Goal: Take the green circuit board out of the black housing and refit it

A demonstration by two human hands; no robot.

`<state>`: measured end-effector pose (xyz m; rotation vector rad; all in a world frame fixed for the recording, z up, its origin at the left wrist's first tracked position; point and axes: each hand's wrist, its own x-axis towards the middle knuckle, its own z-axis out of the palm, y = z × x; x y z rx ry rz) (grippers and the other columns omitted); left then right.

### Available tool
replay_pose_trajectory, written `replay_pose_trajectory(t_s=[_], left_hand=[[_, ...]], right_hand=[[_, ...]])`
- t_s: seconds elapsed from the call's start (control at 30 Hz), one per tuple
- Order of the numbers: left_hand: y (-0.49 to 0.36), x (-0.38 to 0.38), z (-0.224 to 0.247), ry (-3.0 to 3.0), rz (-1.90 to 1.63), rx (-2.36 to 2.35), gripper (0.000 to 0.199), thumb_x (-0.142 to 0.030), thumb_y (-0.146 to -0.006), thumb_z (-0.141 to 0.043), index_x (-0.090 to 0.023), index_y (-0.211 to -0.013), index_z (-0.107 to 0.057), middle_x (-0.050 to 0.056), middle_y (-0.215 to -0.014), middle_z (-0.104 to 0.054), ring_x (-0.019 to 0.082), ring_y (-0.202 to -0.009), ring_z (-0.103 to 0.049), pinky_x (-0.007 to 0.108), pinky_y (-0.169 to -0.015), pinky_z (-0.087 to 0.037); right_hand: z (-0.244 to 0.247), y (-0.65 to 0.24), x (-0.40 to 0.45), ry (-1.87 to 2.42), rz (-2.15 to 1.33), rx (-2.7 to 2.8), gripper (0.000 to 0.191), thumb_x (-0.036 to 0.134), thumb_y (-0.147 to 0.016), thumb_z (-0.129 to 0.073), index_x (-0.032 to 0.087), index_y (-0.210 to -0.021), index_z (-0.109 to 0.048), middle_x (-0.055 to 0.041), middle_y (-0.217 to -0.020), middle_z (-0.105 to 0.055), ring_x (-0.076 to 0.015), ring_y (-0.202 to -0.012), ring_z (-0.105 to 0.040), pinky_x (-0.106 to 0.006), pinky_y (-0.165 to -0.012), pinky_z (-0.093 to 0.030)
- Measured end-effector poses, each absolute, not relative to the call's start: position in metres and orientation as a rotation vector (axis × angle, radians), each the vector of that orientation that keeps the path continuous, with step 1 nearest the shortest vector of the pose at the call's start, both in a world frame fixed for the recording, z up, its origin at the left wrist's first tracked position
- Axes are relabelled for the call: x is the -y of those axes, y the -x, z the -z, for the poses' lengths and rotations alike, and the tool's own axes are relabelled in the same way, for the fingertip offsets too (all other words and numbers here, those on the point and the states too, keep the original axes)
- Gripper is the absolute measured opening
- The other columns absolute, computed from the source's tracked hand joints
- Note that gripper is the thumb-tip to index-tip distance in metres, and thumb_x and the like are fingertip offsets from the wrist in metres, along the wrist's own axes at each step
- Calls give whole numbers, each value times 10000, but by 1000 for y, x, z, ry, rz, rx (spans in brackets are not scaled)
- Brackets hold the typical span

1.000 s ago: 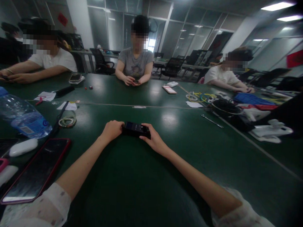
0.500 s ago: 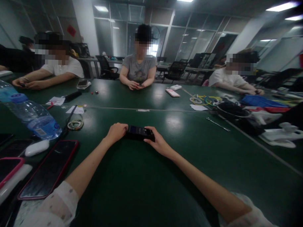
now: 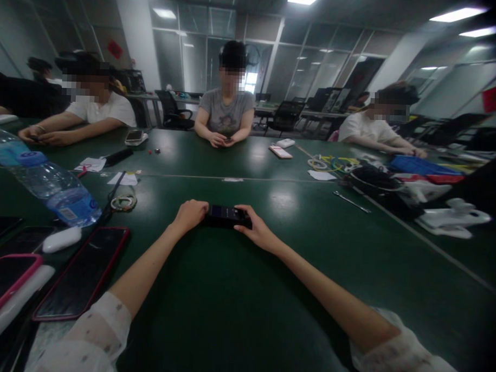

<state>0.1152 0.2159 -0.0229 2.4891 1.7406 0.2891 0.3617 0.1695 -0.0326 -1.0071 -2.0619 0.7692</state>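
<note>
A small black device with a dark screen and small buttons on its top lies between my hands on the green table. My left hand grips its left end, fingers closed round it. At its right end my right hand has the thumb on the near side and the fingers on the far side and top. The device is level, low at the tabletop; whether it touches the table cannot be made out.
Phones, a white case and water bottles stand or lie at the left. A wrench, cables and a white object lie at the right. Several people sit around the table.
The view has shifted slightly, so the right-side items appear a little further left. Both hands keep their hold on the black device.
</note>
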Motion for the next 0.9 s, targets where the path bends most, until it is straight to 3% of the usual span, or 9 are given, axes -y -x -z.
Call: replay_pose_trajectory(t_s=[0.9], left_hand=[[-114, -217, 26, -2467, -372, -1693, 263, -159, -916, -409, -174, -829, -657, 55, -796, -691, 171, -740, -652, 243, -642, -448]], right_hand=[[32, -357, -166, 1039, -832, 2041, 528, 240, -809, -677, 257, -1278, -434, -70, -1233, -559, -227, -1176, -552, -475, -1031, -439]])
